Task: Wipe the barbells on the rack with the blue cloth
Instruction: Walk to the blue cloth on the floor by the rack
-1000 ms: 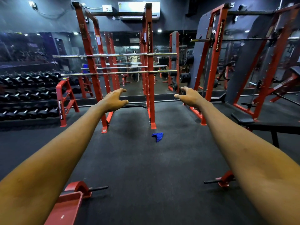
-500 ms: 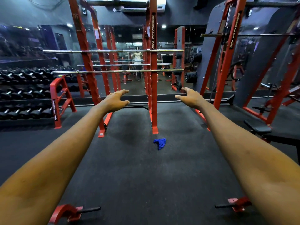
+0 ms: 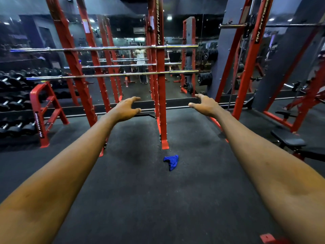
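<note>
A crumpled blue cloth lies on the dark rubber floor, just in front of the foot of the red rack upright. Two chrome barbells rest across the rack, an upper barbell and a lower barbell. Both arms stretch forward above the floor. My left hand hovers with fingers spread and relaxed, holding nothing. My right hand does the same, empty. The cloth lies lower in the view than both hands, between the two forearms, touched by neither.
A red dumbbell rack full of black dumbbells stands at the left. A Smith machine and a black bench stand at the right. A mirror wall runs behind the rack. A red part lies on the floor at bottom right.
The view has moved forward toward the rack; the cloth and barbells look closer and larger. Both hands stay outstretched and empty. The red floor pieces have slid out at the bottom.
</note>
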Demonstrator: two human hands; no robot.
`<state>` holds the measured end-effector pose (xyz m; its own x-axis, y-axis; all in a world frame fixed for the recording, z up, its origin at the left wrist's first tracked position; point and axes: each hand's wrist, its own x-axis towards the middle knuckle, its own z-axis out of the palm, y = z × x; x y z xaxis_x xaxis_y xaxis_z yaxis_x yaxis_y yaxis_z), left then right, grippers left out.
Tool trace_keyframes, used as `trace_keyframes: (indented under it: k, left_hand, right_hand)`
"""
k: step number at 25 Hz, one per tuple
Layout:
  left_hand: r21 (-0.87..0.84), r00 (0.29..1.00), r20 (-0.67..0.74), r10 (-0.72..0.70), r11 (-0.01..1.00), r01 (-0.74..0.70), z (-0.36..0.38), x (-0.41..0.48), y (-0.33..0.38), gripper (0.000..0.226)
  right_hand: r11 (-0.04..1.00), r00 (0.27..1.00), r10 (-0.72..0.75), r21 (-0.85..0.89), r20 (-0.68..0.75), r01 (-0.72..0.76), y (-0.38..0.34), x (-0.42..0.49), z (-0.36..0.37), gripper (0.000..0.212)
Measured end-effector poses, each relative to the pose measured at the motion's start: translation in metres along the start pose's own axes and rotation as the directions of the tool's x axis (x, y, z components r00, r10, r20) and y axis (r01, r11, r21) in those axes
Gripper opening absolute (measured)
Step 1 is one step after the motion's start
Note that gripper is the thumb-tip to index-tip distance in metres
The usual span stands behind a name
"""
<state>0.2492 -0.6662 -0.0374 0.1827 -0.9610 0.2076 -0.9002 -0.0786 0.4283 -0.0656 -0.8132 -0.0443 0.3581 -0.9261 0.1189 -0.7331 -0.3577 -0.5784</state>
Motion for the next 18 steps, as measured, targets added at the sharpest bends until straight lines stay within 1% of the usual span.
trace_keyframes:
  k: [5, 8, 12, 15, 18]
  left_hand:
    - [0.019, 0.999, -0.013, -0.033, 0.999, 0.033, 0.024, 0.118, -0.037, 0.063]
    - [0.033, 0.998, 0.018, -0.058, 0.998, 0.057, 0.036, 0.19, -0.055, 0.064]
    - [0.011, 0.996, 0.018, -0.083, 0.996, 0.083, 0.049, 0.277, -0.078, 0.063]
    - [0.004, 0.995, 0.035, -0.088, 0.996, 0.088, 0.061, 0.341, -0.096, 0.063]
    - [0.007, 0.997, 0.053, -0.06, 0.998, 0.06, 0.072, 0.403, -0.119, 0.063]
  right_hand:
    - [0.999, 1.0, -0.026, 0.043, -0.018, 0.027, 0.017, 0.132, 0.01, 0.077]
    - [0.999, 1.0, -0.011, 0.034, 0.009, 0.011, 0.024, 0.207, 0.017, 0.077]
    - [1.0, 0.999, 0.027, 0.014, 0.036, -0.028, 0.036, 0.31, 0.032, 0.084]
    - [0.999, 0.998, 0.028, -0.027, 0.048, -0.027, 0.038, 0.373, 0.052, 0.079]
    - [0.999, 0.999, 0.013, -0.052, 0.04, -0.011, 0.038, 0.431, 0.069, 0.072]
